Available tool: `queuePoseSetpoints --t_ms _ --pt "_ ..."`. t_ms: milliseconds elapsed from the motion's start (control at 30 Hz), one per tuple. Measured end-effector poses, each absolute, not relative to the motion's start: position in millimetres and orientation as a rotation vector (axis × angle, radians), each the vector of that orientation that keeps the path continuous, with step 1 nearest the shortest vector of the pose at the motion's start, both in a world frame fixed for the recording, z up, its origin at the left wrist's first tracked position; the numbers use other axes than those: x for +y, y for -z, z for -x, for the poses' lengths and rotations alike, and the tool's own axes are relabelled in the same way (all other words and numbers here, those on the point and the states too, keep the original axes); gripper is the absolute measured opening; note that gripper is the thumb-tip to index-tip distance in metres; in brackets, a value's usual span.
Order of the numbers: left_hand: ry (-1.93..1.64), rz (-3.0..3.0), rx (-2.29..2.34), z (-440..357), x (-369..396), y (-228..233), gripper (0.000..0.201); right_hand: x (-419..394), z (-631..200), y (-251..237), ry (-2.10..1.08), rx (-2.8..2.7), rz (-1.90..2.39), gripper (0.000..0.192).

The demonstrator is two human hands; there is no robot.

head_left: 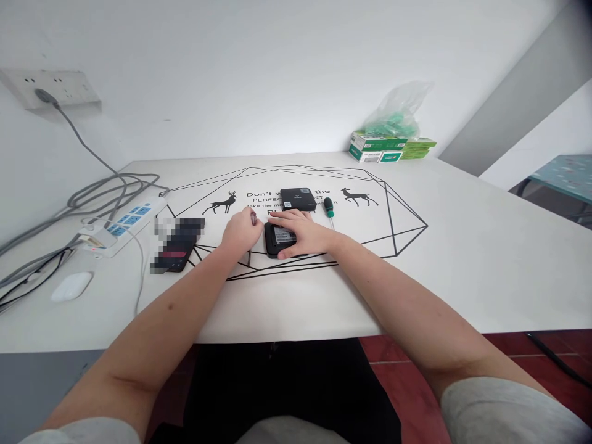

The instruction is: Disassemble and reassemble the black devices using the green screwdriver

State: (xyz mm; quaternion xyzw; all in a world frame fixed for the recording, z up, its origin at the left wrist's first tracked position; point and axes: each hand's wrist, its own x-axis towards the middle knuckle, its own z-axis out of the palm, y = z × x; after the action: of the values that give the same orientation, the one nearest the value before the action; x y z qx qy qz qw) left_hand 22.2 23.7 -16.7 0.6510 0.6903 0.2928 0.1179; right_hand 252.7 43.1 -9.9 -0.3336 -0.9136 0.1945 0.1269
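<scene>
My right hand (pixel 303 232) lies flat on a small black device (pixel 274 241) with a label on its upper side, holding it down on the white table (pixel 462 259). My left hand (pixel 241 230) sits just left of the device with fingers curled, pinching a small dark reddish item at its fingertips; what the item is cannot be told. A second black box (pixel 298 199) lies just beyond the hands. A green-handled screwdriver (pixel 328 208) lies to its right.
A phone (pixel 178 245) lies left of my left hand. A power strip (pixel 124 226) with grey cables and a white mouse (pixel 71 286) sit at the far left. Green-and-white boxes under a plastic bag (pixel 393 139) stand at the back right against the wall.
</scene>
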Motion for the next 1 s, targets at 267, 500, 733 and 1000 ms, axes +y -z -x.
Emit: queuePoseSetpoints --t_ms 267,500,733,1000 --pt "-0.607 -1.911 2.248 6 37 20 0.016 40 -248 10 -0.644 -2.642 0.944 0.1" --pt "-0.741 -2.198 1.51 -5 18 2 0.049 41 -252 7 -0.588 -2.614 0.928 0.086" --pt "-0.698 -2.039 1.25 -23 1 5 0.11 44 -258 6 -0.596 -2.558 0.978 0.075" --pt "-0.678 -2.071 1.256 -24 9 14 0.121 42 -254 3 -0.616 -2.546 0.984 0.064"
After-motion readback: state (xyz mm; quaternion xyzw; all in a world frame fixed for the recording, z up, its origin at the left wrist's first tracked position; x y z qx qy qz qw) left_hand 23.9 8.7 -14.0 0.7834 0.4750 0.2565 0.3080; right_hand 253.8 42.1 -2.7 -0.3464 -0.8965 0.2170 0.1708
